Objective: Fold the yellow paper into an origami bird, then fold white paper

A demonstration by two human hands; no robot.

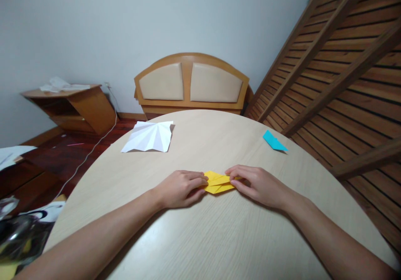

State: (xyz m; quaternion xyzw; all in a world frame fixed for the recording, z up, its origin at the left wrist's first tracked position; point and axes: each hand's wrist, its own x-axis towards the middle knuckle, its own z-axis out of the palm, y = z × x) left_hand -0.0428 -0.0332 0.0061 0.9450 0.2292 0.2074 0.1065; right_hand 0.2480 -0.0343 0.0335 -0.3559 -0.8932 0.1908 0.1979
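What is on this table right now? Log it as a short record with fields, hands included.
surface: round pale wooden table
left hand: pinching the left end of the yellow folded paper
right hand: pressing the paper's right end
yellow folded paper: lying flat on the table between both hands
white creased sheet: far left on the table, untouched
blue folded paper: far right, near the table edge
behind table: padded wooden headboard

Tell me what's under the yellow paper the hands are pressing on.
The yellow paper lies flat on the pale wooden table. The left hand and right hand cover its two ends, so those ends and anything beneath them cannot be seen.
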